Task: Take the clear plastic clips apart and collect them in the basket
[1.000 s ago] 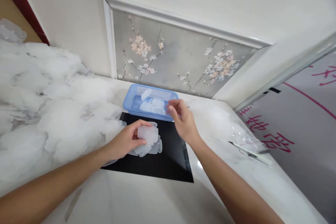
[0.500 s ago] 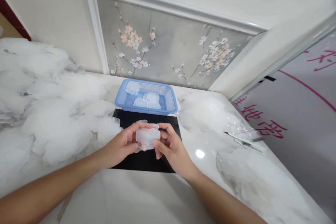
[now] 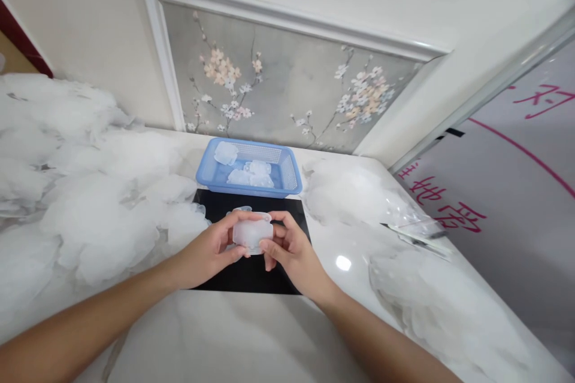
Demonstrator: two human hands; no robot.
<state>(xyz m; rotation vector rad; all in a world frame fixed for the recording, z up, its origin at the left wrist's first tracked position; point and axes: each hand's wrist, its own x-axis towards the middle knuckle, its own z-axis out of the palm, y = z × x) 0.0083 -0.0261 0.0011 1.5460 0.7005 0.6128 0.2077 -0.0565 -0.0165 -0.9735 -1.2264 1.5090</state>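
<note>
Held in both hands: one translucent plastic piece [image 3: 252,233], tabbed at the edges, at the centre of the frame, above a black mat; whether single or a thin stack, cannot be told. Left hand [image 3: 209,254]: thumb and fingers pinching its left side. Right hand [image 3: 294,254]: thumb on the lower right corner, index finger at the upper right edge, other fingers curled behind.

Beneath: black mat [image 3: 251,280], rectangular, with part of another clear piece showing behind the left fingers.

Beyond the mat, centre of frame: blue plastic basket [image 3: 245,189], mesh-walled, containing a small cluster of similar pieces [image 3: 254,175] and one piece leaning at its far left corner [image 3: 226,154].

Left of frame: large heap of translucent pieces [image 3: 94,221]. Right of centre: smaller heap [image 3: 339,191]. Lower right: further heap [image 3: 435,299].

Supporting all: white marbled table [image 3: 197,335].

Upper centre: floral wall panel [image 3: 278,72], white-framed. Right edge: whiteboard [image 3: 512,173], pink-red handwritten characters.
</note>
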